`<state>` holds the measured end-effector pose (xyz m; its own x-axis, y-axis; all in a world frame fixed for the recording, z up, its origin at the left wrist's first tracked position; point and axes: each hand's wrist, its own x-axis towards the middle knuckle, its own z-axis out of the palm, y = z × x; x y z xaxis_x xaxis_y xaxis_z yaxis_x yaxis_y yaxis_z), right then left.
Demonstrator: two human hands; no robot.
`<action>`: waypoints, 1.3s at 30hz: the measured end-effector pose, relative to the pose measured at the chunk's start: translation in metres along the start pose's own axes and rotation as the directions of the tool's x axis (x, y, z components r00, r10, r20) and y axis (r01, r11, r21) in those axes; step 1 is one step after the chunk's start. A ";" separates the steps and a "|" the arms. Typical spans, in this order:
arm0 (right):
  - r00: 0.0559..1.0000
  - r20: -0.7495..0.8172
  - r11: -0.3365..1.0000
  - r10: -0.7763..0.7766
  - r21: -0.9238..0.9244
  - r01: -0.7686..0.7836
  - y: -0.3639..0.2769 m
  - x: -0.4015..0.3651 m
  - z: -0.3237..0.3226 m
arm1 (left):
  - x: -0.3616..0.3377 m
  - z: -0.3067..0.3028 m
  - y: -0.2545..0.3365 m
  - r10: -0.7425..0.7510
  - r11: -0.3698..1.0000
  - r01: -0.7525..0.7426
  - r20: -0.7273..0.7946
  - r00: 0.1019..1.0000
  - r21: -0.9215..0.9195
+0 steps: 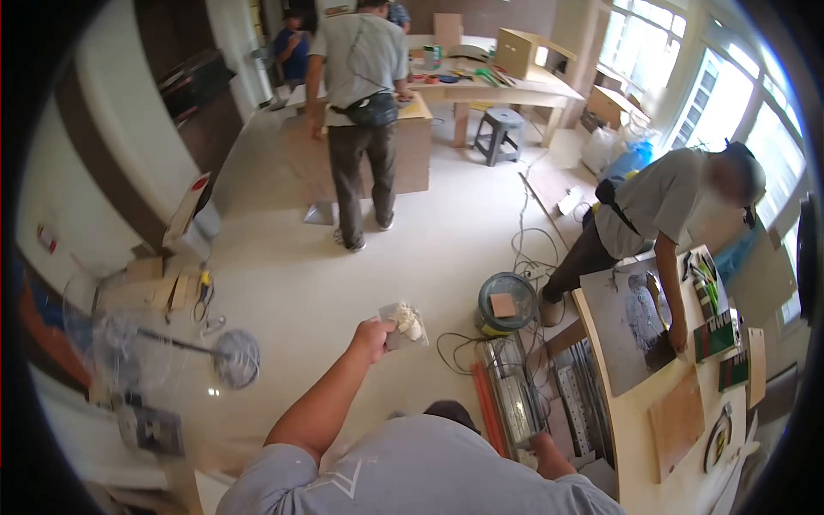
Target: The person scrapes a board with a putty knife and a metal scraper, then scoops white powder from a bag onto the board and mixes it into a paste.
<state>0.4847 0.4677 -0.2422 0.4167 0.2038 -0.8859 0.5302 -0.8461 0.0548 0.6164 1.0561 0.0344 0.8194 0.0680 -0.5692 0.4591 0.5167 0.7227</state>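
My left hand [372, 340] reaches forward over the floor, closed on the near edge of a small, flat, greyish plate [419, 340]. A lump of whitish, putty-like paste [409, 320] sits on the plate. On the right, part of my right arm [551, 455] shows below the sleeve. Its fingers cannot be made out. Near that arm, long metal profiles [508, 386] and orange strips [487, 408] lie on the floor. Beyond them stands a dark bucket [506, 300] with a small tan board [503, 305] on top.
At right, a co-worker [652, 206] bends over a workbench [631, 429] bearing a grey-smeared sheet [622, 343] and cans [717, 337]. Another person [360, 77] stands ahead by a wooden table [541, 93]. Cables [524, 232] trail across the floor. A stool [499, 136] and plastic-wrapped stand [235, 359] are around.
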 end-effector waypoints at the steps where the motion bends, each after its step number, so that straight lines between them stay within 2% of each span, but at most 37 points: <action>1: 0.996 0.055 0.988 0.064 0.134 -0.071 -0.006 -0.003 0.020 | 0.028 -0.002 0.020 -0.012 1.000 0.013 0.058 0.998 -0.007; 2: 0.986 0.113 0.954 0.121 0.261 -0.147 -0.013 -0.004 0.025 | 0.055 -0.002 0.038 -0.020 1.000 0.022 0.117 0.993 -0.015; 5: 0.988 0.097 0.988 0.122 0.085 -0.130 -0.042 -0.034 -0.019 | 0.129 0.015 0.099 -0.017 1.000 0.021 0.146 0.989 -0.022; 7: 0.996 0.001 0.978 0.088 0.190 -0.087 -0.052 -0.036 -0.078 | 0.188 0.022 0.130 -0.026 0.999 0.034 0.220 0.975 -0.030; 9: 0.992 -0.111 0.962 0.066 0.271 -0.034 -0.045 -0.030 -0.151 | 0.241 0.031 0.160 -0.046 0.999 0.045 0.174 0.984 0.007; 10: 0.990 -0.089 0.937 0.111 0.340 -0.074 -0.036 0.007 -0.159 | 0.265 0.040 0.178 -0.050 0.999 0.047 0.147 0.988 0.027; 13: 0.938 -0.063 0.743 0.340 0.630 -0.227 0.003 0.162 -0.184 | 0.334 0.062 0.224 -0.102 0.995 0.100 0.170 0.980 0.016; 14: 0.882 0.023 0.500 0.470 0.817 -0.287 0.021 0.148 -0.267 | 0.362 0.067 0.238 -0.120 0.993 0.120 0.189 0.975 0.009; 15: 0.861 0.024 0.358 0.508 0.903 -0.236 0.043 0.173 -0.316 | 0.390 0.072 0.249 -0.118 0.993 0.118 0.186 0.975 0.011; 16: 0.785 -0.586 0.961 0.201 0.273 -0.042 0.063 0.175 -0.362 | 0.411 0.080 0.262 -0.124 0.992 0.123 0.199 0.972 0.019; 17: 0.697 -0.572 0.780 0.433 0.625 0.028 0.077 0.173 -0.425 | 0.432 0.092 0.279 -0.125 0.992 0.123 0.214 0.969 0.022; 18: 0.611 -0.463 0.482 0.642 0.864 0.148 0.090 0.170 -0.488 | 0.456 0.103 0.296 -0.121 0.993 0.118 0.232 0.965 0.025; 21: 0.666 -0.248 0.314 0.704 0.949 0.021 0.136 0.159 -0.635 | 0.553 0.123 0.328 -0.120 0.993 0.117 0.291 0.949 0.029; 24: 0.639 -0.231 0.203 0.734 0.972 0.118 0.173 0.184 -0.695 | 0.634 0.149 0.357 -0.137 0.991 0.125 0.318 0.938 0.056; 25: 0.596 -0.238 0.249 0.767 0.966 0.065 0.182 0.203 -0.701 | 0.660 0.166 0.372 -0.137 0.990 0.122 0.326 0.935 0.067; 27: 0.523 -0.258 0.341 0.812 0.938 -0.066 0.188 0.252 -0.664 | 0.696 0.202 0.400 -0.175 0.983 0.146 0.325 0.929 0.112; 29: 0.674 -0.015 0.283 0.738 0.914 -0.290 0.180 0.270 -0.653 | 0.723 0.245 0.440 -0.203 0.970 0.147 0.313 0.928 0.193; 30: 0.767 0.076 0.262 0.637 0.915 -0.308 0.177 0.278 -0.641 | 0.753 0.263 0.451 -0.204 0.969 0.144 0.328 0.922 0.199; 31: 0.860 -0.093 0.599 0.502 0.755 -0.268 0.170 0.277 -0.634 | 0.786 0.278 0.457 -0.211 0.967 0.145 0.338 0.917 0.210; 33: 0.822 -0.068 0.456 0.566 0.856 -0.244 0.146 0.285 -0.608 | 0.847 0.304 0.466 -0.229 0.957 0.139 0.368 0.901 0.255; 34: 0.811 0.043 0.332 0.583 0.898 -0.287 0.143 0.285 -0.613 | 0.872 0.322 0.474 -0.245 0.953 0.151 0.376 0.894 0.262; 36: 0.747 0.310 -0.002 0.588 0.925 -0.381 0.142 0.285 -0.634 | 0.922 0.364 0.488 -0.269 0.948 0.167 0.398 0.877 0.272; 39: 0.664 0.504 -0.303 0.552 0.864 -0.403 0.164 0.303 -0.666 | 0.979 0.433 0.511 -0.292 0.950 0.192 0.485 0.824 0.247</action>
<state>1.1898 0.7190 -0.1946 0.1977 -0.5800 -0.7903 -0.9662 -0.2511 -0.0575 1.8017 1.0171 0.0164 0.7077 -0.5091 -0.4899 0.6778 0.2934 0.6742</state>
